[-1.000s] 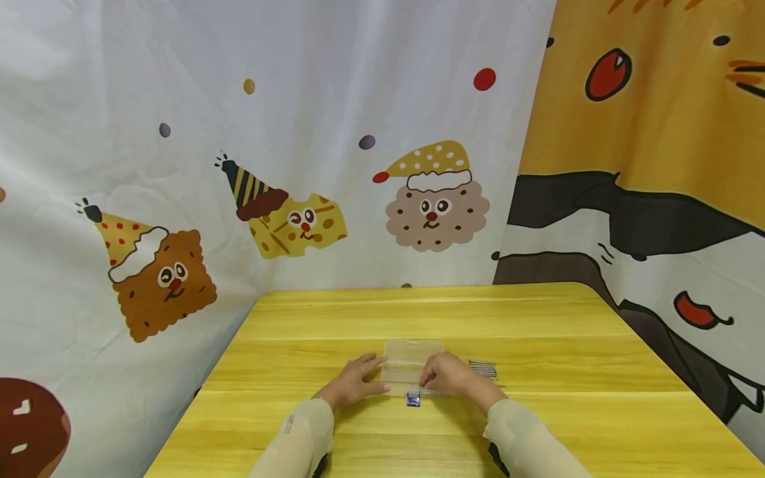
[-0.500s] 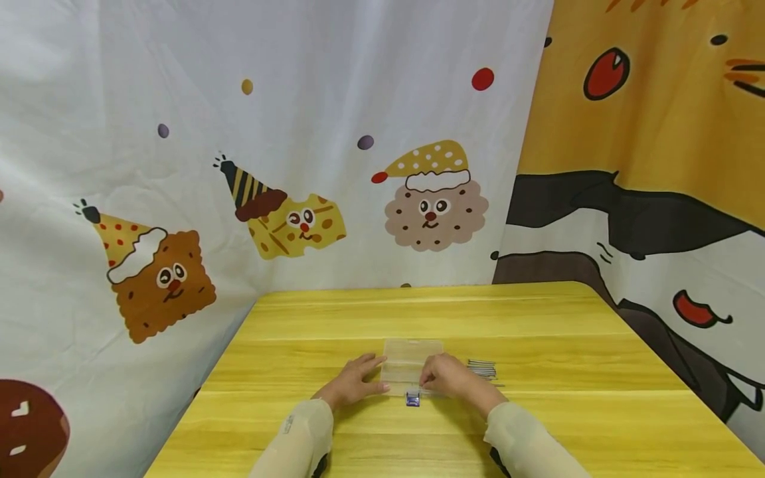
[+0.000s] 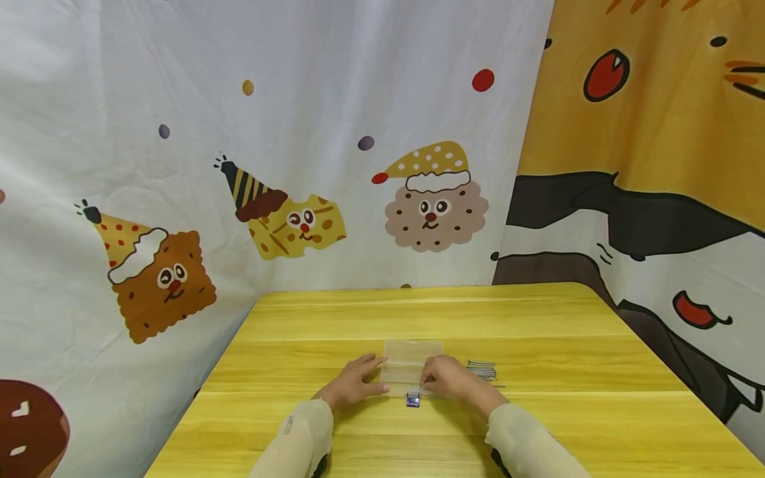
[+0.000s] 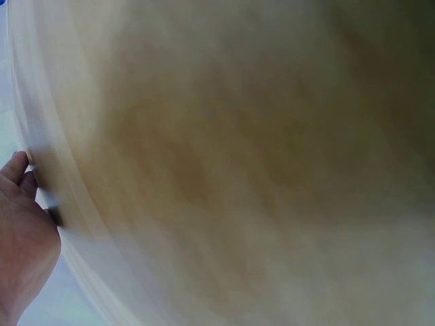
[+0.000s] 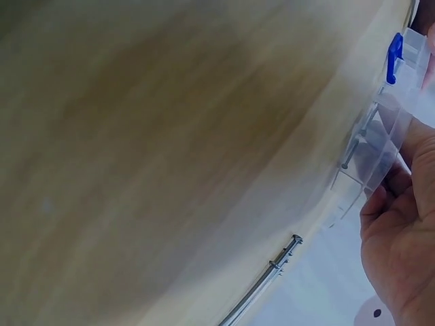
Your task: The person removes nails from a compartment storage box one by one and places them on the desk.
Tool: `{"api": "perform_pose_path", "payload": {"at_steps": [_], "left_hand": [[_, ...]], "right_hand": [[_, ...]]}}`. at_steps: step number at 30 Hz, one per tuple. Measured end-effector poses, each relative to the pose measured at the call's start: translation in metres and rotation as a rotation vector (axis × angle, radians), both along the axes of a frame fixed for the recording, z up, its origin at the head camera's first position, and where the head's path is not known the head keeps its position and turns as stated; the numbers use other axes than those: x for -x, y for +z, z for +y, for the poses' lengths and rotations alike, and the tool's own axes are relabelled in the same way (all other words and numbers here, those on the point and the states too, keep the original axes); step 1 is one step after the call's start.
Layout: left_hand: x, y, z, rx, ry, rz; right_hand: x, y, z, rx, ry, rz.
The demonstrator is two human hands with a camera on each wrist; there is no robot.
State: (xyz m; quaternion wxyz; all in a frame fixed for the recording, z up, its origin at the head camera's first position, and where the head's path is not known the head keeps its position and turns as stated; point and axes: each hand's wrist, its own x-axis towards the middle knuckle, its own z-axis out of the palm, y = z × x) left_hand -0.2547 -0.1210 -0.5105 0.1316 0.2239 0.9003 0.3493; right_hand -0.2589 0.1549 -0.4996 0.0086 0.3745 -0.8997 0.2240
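Clear plastic compartment box (image 3: 412, 363) | on yellow wooden table (image 3: 538, 332), between both hands, blue latch (image 3: 412, 399) facing the person | left hand (image 3: 352, 382) flat, fingers straight, touching box's left edge | right hand (image 3: 449, 378) fingers curled, gripping box's right side | nails (image 3: 483, 369) just right of right hand

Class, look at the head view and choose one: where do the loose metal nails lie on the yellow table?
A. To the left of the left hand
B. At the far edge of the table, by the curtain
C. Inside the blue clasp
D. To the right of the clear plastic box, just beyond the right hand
D: the nails lie in a small row on the table, right of the clear plastic box, beside the right hand.
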Motion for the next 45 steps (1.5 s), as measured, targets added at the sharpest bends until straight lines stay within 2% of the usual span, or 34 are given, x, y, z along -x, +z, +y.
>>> {"api": "perform_pose_path", "payload": {"at_steps": [6, 13, 21, 27, 31, 45], "left_hand": [[0.001, -0.002, 0.000, 0.002, -0.003, -0.001], [0.004, -0.004, -0.001, 0.003, 0.007, -0.002], [0.002, -0.004, -0.001, -0.007, 0.014, -0.021], [0.000, -0.002, -0.001, -0.011, 0.013, -0.028], [0.000, 0.000, -0.002, -0.016, 0.017, -0.035], [0.001, -0.001, -0.003, -0.019, 0.015, -0.043]], "right_hand": [[-0.001, -0.001, 0.001, 0.061, -0.042, -0.082], [-0.002, -0.002, 0.005, 0.297, -0.154, -0.279], [-0.004, 0.005, 0.007, 0.402, -0.199, -0.341], [-0.009, 0.019, 0.018, 0.396, -0.234, -0.323], [-0.011, 0.023, 0.034, 0.378, -0.248, -0.310], [-0.032, 0.009, 0.093, 0.276, -0.166, -0.322]]}}
